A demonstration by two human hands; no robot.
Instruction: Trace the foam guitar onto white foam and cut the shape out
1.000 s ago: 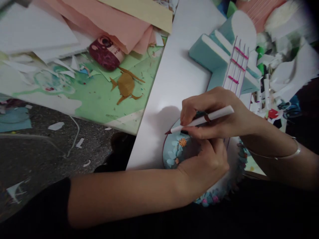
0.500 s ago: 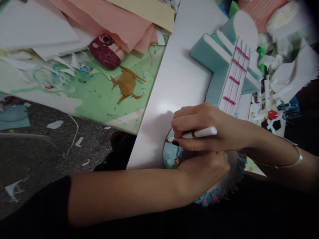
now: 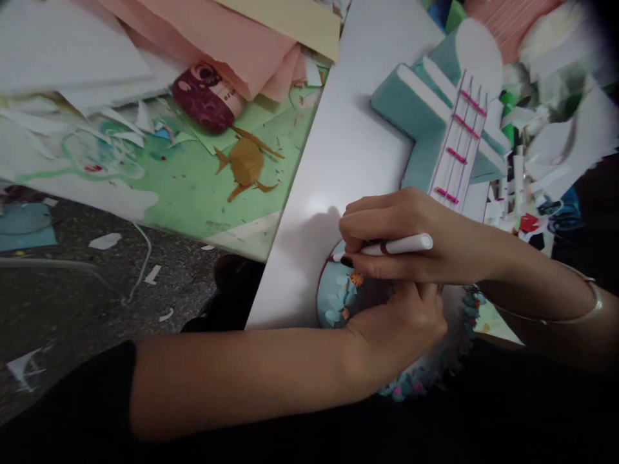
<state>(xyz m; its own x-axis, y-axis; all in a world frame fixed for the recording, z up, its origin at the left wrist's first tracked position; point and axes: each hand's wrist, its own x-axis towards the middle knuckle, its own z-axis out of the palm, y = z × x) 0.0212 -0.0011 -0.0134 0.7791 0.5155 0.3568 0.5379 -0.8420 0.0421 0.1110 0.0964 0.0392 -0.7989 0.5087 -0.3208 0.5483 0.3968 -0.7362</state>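
From where I'm standing, the blue guitar-shaped craft (image 3: 423,161) lies on a white board (image 3: 309,193), rounded body near the person, neck running away and leaning to the right. The right hand (image 3: 416,225) has its fingertips pressed together on a white pen (image 3: 406,245), pinching it close to the tip, over the body. The left hand (image 3: 401,332) lies lower on that body, fingers curled (whether they grip anything, I can't tell from here).

What counts most, I'd judge, is how the pen meets the rim. The dark outline (image 3: 320,283) curves along the body's left edge, just beside the tip and to the left of the pinch. The pen's long axis runs nearly sideways, blunt end toward the right wrist, across the line of the neck. Of the 2 hands, the right is nearer that upper stretch of rim. Whether the tip touches the surface is too small to make out. Paper flowers (image 3: 333,316) sit just inside the edge.
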